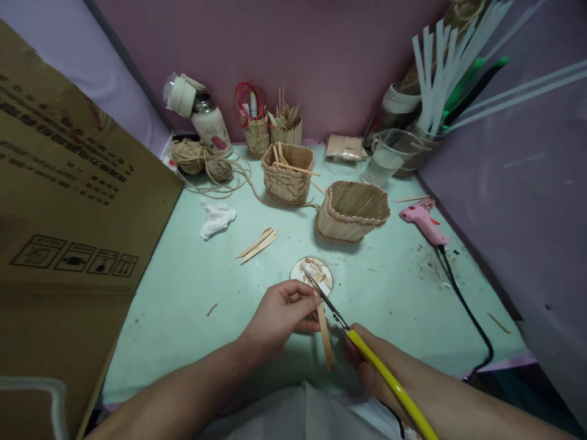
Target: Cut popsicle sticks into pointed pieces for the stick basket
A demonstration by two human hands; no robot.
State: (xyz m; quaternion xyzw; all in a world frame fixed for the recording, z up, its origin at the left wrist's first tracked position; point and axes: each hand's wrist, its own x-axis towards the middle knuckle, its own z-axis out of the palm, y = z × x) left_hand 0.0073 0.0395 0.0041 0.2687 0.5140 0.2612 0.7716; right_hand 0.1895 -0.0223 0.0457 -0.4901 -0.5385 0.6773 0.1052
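Note:
My left hand (287,315) pinches a flat wooden stick (325,336) near its upper end. The stick slants down toward my lap. My right hand (367,360) is closed around yellow-handled scissors (339,316), whose dark blades point up and left, right beside the stick's top. Whether the blades touch the wood I cannot tell. Just beyond my fingers lies a round white dish (294,273) with small wood scraps (315,266) in it. A few pointed wooden sticks (259,245) rest on the table farther left.
Two woven baskets (351,214) (288,183) stand mid-table. At right lies a pink glue gun (424,223) with its black cord running to the edge. Twine (188,156), a bottle (211,125) and a clear cup (385,162) stand behind. A cardboard box (68,214) walls the left side.

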